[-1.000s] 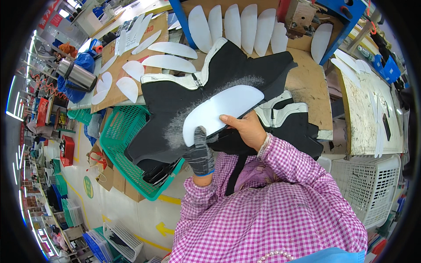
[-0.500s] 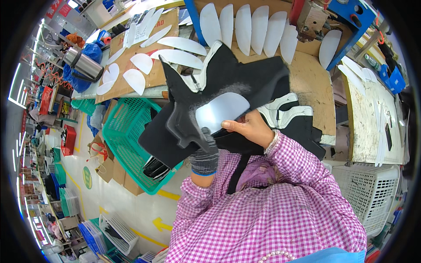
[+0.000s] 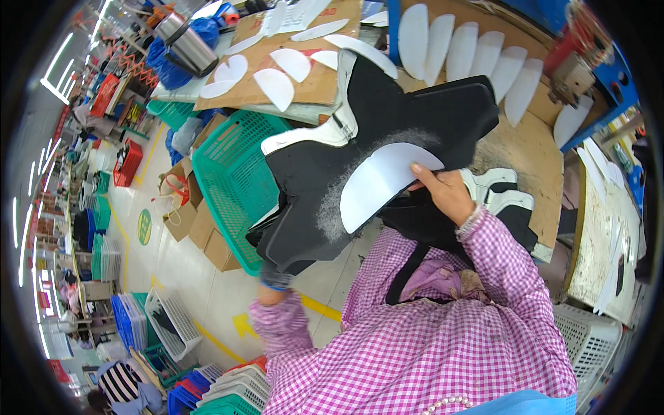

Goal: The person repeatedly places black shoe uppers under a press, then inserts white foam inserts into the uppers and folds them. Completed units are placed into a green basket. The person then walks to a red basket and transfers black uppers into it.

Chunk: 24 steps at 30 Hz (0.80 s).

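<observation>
A black fabric piece with a white notched edge (image 3: 377,104), spread out flat, hangs over the bench's near side. On its grey-dusted middle lies a smooth white half-moon sheet (image 3: 380,181). My bare right hand (image 3: 448,192) pinches the sheet's right end, thumb on top and fingers underneath. My left hand (image 3: 278,277), in a dark grey glove, is at the black piece's lower left corner; it is blurred and its fingers are hidden behind that corner. More black pieces with white edges (image 3: 501,190) lie on the bench beside my right hand.
White half-moon sheets (image 3: 477,52) stand in a row at the bench's back, others (image 3: 290,64) lie on cardboard. A blue-framed machine (image 3: 581,76) stands far right. A green basket (image 3: 228,166) is to the left, with cardboard boxes (image 3: 211,232) beside it. A steel flask (image 3: 185,45) stands far left.
My left hand has left the white sheet and moved down and left to the black piece's corner. The black piece lies flatter, its folded left part opened out. The view has shifted.
</observation>
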Each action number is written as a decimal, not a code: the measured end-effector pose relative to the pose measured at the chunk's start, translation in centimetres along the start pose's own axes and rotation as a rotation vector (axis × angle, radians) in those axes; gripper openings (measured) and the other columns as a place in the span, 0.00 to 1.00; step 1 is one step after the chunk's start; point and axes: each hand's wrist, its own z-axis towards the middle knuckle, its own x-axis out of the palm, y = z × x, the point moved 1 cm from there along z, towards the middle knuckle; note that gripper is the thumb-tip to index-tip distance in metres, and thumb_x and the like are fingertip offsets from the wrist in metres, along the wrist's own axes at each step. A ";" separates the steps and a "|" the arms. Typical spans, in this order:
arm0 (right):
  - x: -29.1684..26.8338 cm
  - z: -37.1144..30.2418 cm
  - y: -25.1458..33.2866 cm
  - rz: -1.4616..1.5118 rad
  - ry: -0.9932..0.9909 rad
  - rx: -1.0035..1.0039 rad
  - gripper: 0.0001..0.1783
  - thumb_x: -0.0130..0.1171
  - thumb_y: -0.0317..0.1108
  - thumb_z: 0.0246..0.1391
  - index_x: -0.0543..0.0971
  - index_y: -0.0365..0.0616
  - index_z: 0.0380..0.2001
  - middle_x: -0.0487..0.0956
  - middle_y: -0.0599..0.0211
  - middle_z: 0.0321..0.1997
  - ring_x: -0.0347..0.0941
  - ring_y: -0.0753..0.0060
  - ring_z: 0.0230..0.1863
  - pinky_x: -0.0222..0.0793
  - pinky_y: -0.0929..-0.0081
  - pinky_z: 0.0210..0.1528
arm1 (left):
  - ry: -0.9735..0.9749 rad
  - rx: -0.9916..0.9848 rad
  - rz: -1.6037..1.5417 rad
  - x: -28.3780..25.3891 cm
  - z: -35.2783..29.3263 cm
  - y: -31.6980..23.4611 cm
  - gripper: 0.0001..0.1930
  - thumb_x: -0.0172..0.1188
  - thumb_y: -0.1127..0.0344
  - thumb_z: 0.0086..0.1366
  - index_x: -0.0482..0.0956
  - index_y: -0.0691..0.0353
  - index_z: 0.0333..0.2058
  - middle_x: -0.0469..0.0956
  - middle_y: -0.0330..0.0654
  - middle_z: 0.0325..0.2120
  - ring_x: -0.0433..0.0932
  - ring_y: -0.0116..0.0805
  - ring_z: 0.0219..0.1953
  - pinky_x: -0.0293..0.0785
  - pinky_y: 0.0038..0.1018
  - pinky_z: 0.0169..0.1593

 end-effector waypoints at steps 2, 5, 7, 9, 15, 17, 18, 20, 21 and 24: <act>0.5 -0.1 1.4 -0.035 0.145 0.000 0.17 0.52 0.35 0.61 0.74 0.32 0.48 0.78 0.62 0.44 0.75 0.73 0.41 0.71 0.77 0.46 | -0.247 -0.284 -0.258 -7.1 -1.1 2.3 0.23 0.54 0.55 0.64 0.72 0.70 0.48 0.80 0.48 0.33 0.79 0.38 0.28 0.77 0.30 0.32; 4.2 0.0 3.5 -0.299 0.508 -0.471 0.22 0.51 0.37 0.59 0.71 0.41 0.55 0.73 0.57 0.55 0.71 0.60 0.54 0.66 0.72 0.57 | -0.274 -0.348 -1.030 -11.8 -3.5 2.4 0.31 0.48 0.42 0.63 0.74 0.70 0.44 0.78 0.51 0.33 0.77 0.41 0.27 0.75 0.30 0.30; 7.3 -0.8 4.1 -0.731 0.522 -0.904 0.28 0.56 0.33 0.49 0.72 0.63 0.56 0.71 0.50 0.56 0.74 0.53 0.51 0.73 0.67 0.51 | -0.365 -0.422 -1.282 -11.1 -4.7 1.6 0.32 0.50 0.41 0.61 0.72 0.69 0.48 0.75 0.52 0.39 0.75 0.44 0.34 0.72 0.32 0.38; 10.8 -1.4 4.0 -0.878 0.620 -1.181 0.33 0.50 0.29 0.50 0.63 0.71 0.61 0.68 0.49 0.58 0.70 0.47 0.54 0.71 0.60 0.54 | -0.525 -0.427 -1.491 -9.0 -5.7 0.9 0.34 0.51 0.41 0.60 0.69 0.69 0.51 0.72 0.53 0.46 0.73 0.46 0.42 0.69 0.35 0.47; 12.7 -0.2 3.0 -0.941 0.784 -1.157 0.37 0.49 0.27 0.50 0.58 0.66 0.64 0.54 0.51 0.68 0.51 0.50 0.68 0.51 0.54 0.67 | -0.199 -0.405 -0.970 -11.0 -6.1 2.8 0.34 0.57 0.55 0.53 0.66 0.70 0.56 0.71 0.51 0.51 0.72 0.46 0.51 0.66 0.36 0.58; 11.6 -0.2 2.9 -0.998 0.746 -1.094 0.39 0.48 0.25 0.49 0.56 0.65 0.65 0.52 0.52 0.69 0.51 0.54 0.69 0.51 0.56 0.68 | -0.280 -0.380 -0.660 -13.8 -5.5 4.0 0.31 0.59 0.67 0.49 0.68 0.72 0.53 0.74 0.48 0.45 0.74 0.41 0.46 0.68 0.34 0.55; 10.9 -0.4 2.9 -1.056 0.710 -1.051 0.38 0.48 0.25 0.50 0.56 0.65 0.65 0.53 0.52 0.69 0.53 0.55 0.68 0.51 0.58 0.68 | -0.374 -0.381 -0.699 -15.4 -5.2 4.4 0.28 0.59 0.71 0.49 0.70 0.72 0.51 0.76 0.44 0.39 0.75 0.37 0.40 0.70 0.32 0.52; 8.7 -0.7 3.1 -1.082 0.658 -0.965 0.36 0.50 0.25 0.50 0.59 0.58 0.63 0.57 0.50 0.67 0.57 0.53 0.66 0.54 0.58 0.66 | -0.538 -0.327 -0.624 -17.5 -3.5 5.2 0.24 0.59 0.76 0.49 0.73 0.71 0.48 0.79 0.41 0.32 0.76 0.34 0.33 0.73 0.29 0.46; 7.5 -1.0 3.2 -1.064 0.627 -0.915 0.34 0.50 0.25 0.49 0.61 0.55 0.62 0.59 0.49 0.65 0.58 0.52 0.65 0.56 0.58 0.65 | -0.576 -0.214 -0.540 -17.8 -2.2 5.9 0.23 0.59 0.76 0.50 0.74 0.71 0.47 0.79 0.42 0.31 0.76 0.35 0.32 0.74 0.28 0.43; 4.2 -2.6 3.0 -1.131 0.563 -0.765 0.29 0.50 0.26 0.50 0.66 0.48 0.58 0.64 0.50 0.63 0.62 0.50 0.62 0.60 0.59 0.61 | -0.467 -0.103 0.542 -17.8 3.4 9.7 0.22 0.55 0.72 0.56 0.71 0.71 0.51 0.79 0.50 0.34 0.78 0.38 0.34 0.72 0.30 0.40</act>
